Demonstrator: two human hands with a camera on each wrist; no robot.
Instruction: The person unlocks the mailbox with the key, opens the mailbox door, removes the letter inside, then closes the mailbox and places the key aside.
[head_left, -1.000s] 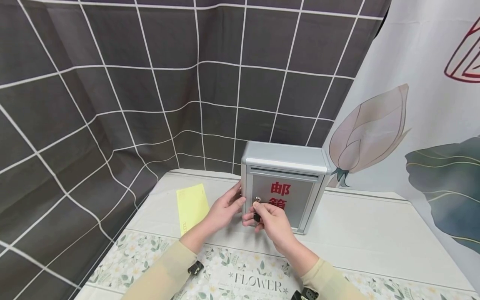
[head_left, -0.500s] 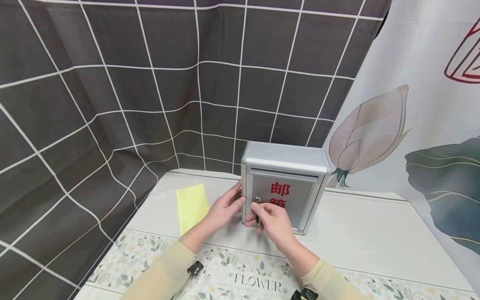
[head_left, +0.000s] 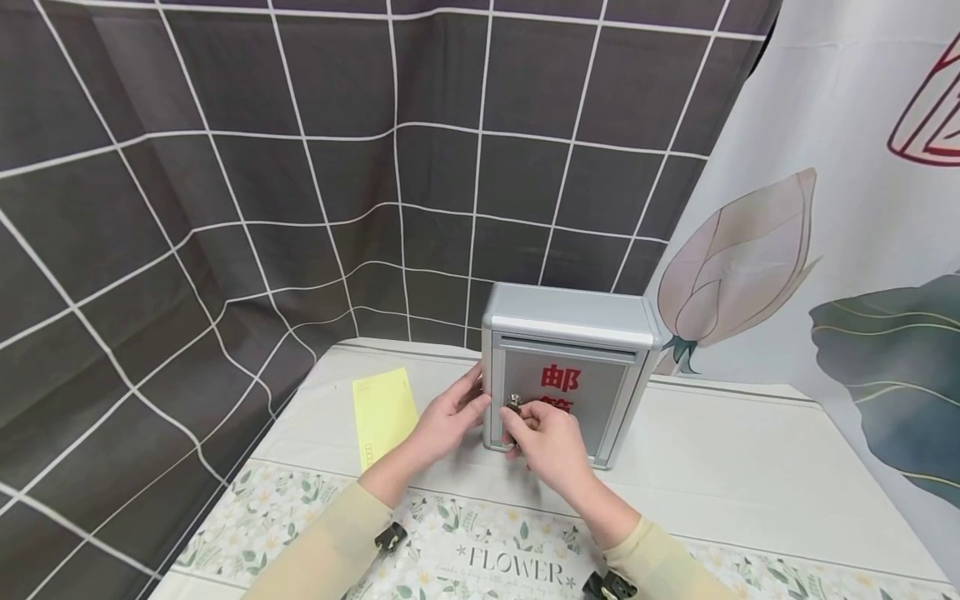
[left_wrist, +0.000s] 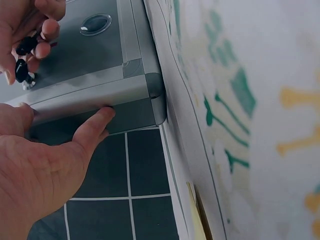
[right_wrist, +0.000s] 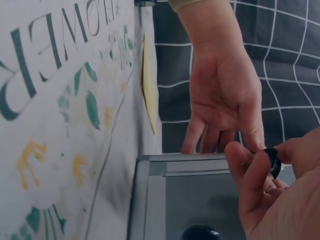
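A silver metal mailbox with red characters stands upright on the table. My left hand rests against its left side; in the left wrist view the thumb touches the front edge and the fingers lie along the side wall. My right hand pinches a black-headed key at the small lock on the left of the door. Two black key heads show in the left wrist view, the lower key against the lock. How deep it sits cannot be seen.
A yellow envelope lies flat on the table left of the mailbox. A floral cloth covers the front of the table. Behind hangs a dark gridded curtain, with a lotus-printed curtain at the right.
The right fingers have shifted on the keys. A black key head, earlier hanging below the fingertips, now shows above them at the lock. The left hand and the mailbox have stayed still.
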